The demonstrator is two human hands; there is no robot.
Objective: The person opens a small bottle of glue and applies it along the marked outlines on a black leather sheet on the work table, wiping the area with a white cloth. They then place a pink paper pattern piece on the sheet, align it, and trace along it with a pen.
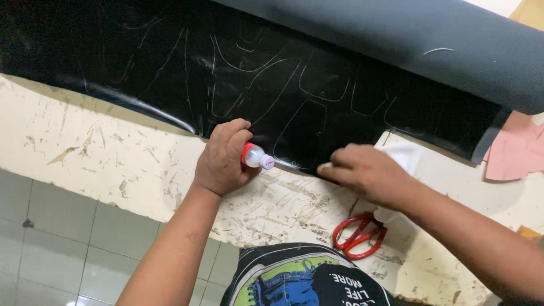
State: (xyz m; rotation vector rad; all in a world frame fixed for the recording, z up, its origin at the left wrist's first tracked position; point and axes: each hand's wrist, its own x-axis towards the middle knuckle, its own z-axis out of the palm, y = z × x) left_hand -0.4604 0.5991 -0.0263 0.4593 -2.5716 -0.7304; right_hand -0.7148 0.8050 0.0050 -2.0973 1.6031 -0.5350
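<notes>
My left hand [222, 158] is closed around a small bottle with a red body and a clear nozzle [258, 157], its tip pointing right along the near edge of a black sheet [170, 68]. White outline shapes are drawn on that sheet. My right hand [368, 173] lies flat with its fingertips pressing down the sheet's near edge, just right of the nozzle. A white cloth or paper [405, 153] sits under and behind that hand.
The sheet unrolls from a thick black roll [430, 39] at the top right. Red-handled scissors [358, 235] lie on the scarred white worktable [102, 153] near my right forearm. Pink paper pieces [515, 150] sit at the right edge. A grey tiled floor [62, 238] lies below left.
</notes>
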